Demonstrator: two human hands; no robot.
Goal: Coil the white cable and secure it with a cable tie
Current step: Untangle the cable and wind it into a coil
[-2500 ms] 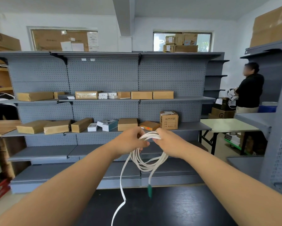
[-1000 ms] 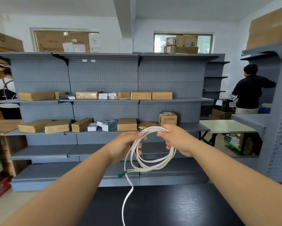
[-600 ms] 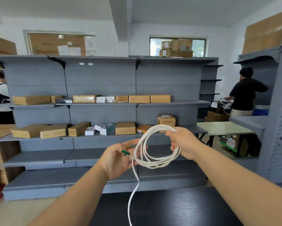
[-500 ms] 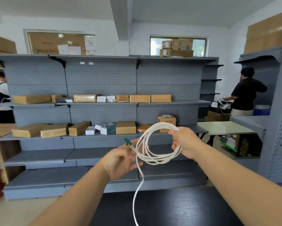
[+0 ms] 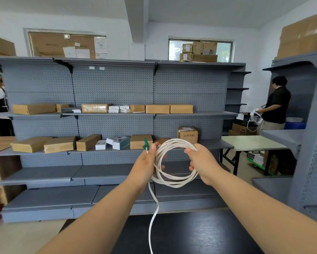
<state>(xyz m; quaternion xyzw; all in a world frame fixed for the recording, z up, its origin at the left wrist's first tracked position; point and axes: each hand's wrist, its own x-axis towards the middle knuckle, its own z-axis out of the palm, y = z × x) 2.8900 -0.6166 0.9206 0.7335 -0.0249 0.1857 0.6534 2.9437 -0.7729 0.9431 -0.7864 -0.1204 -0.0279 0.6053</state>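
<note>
Head view: your right hand [image 5: 201, 162] is curled round the right side of the coiled white cable [image 5: 174, 181], while your left hand [image 5: 144, 165] pinches the coil's left side, the green connector [image 5: 146, 143] projecting just above its fingertips. A loose tail of the cable hangs below your left hand, over the dark worktop [image 5: 199, 233].

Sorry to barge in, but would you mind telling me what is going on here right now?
A person standing before grey shelving is coiling a white cable in the air. The right hand grips the coil's right side. The left hand holds the left side, with the green connector poking up past its fingertips. A loose tail hangs down in front of the dark table. No cable tie is visible on the coil.
</note>
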